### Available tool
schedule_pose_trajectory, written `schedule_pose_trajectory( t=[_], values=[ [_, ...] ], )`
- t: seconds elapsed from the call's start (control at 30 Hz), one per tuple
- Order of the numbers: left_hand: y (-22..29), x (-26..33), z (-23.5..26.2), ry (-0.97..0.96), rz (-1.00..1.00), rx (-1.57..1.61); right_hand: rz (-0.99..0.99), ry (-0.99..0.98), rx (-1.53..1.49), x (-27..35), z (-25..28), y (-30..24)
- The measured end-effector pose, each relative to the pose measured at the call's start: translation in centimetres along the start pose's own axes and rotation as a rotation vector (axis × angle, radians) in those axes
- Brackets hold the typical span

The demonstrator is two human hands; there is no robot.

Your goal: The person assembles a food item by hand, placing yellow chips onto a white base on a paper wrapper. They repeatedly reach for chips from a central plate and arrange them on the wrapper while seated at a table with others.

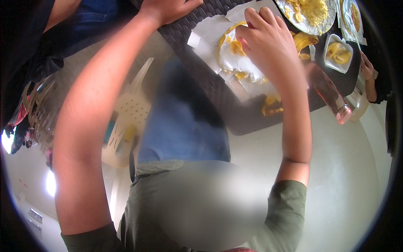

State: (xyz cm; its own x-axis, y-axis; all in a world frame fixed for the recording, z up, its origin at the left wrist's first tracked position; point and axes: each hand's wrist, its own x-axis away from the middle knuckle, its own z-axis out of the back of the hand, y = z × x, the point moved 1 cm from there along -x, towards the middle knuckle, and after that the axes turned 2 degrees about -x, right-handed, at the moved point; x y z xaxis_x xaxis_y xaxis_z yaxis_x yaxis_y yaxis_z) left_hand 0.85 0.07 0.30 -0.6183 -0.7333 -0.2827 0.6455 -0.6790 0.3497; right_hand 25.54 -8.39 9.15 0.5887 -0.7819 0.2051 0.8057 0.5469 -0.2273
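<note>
My right hand (pixel 270 42) hovers over a white plate (pixel 235 63) with yellow strips along its rim and a yellow lump near its middle. Its fingers curl inward, and whatever they may pinch is hidden. White paper or card (pixel 205 40) lies under and around the plate. My left hand (pixel 168 10) rests at the edge of the dark woven table (pixel 176 35), a finger stretched out and no object visible in it. The frame's top edge cuts part of it off. Yellow-brown peel (pixel 305 40) lies just right of my right hand.
A plate of yellow mash (pixel 312 17) and a small white dish with yellow pieces (pixel 338 54) stand at the right. A pinkish bottle (pixel 331 94) lies by the table's edge. Another person's hand (pixel 366 67) is far right. A pale plastic chair (pixel 130 105) stands left.
</note>
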Motion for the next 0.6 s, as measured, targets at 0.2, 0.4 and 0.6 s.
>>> schedule_pose_trajectory(
  t=[0.2, 0.4, 0.6],
  values=[
    [0.0, -0.7, 0.1, -0.005, 0.002, -0.021, 0.021, 0.036, 0.01, -0.1, 0.0, 0.1],
    [-0.6, 0.4, -0.9, -0.047, 0.006, -0.045, 0.003, -0.019, -0.043, 0.6, 0.6, 0.5],
    [-0.3, -0.1, -0.6, -0.082, 0.022, -0.023, -0.292, 0.097, -0.424, 2.3, 3.1, 4.1]
  ],
)
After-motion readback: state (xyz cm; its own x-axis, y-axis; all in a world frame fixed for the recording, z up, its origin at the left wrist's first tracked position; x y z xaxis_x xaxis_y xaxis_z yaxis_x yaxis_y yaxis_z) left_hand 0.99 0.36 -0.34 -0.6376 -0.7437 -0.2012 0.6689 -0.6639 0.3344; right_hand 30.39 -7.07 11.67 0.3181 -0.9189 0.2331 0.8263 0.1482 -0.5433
